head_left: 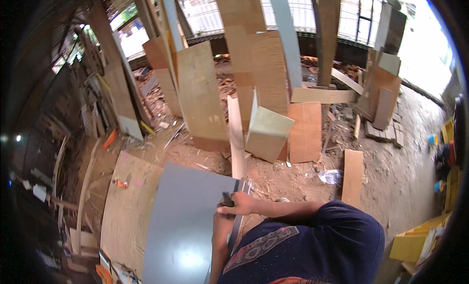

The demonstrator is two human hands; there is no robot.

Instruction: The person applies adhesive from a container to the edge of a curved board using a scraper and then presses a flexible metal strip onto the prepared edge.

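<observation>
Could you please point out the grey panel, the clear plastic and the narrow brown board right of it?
Grey panel (186, 220), head view: middle of its face.
Clear plastic (331, 176), head view: its crumpled middle.
Narrow brown board (352, 175), head view: middle of its face.

Boards around a dirt floor
A tall plywood sheet stands on end; clear plastic (crumpled, rather shiny) lies near an orange-brown plank.
</observation>
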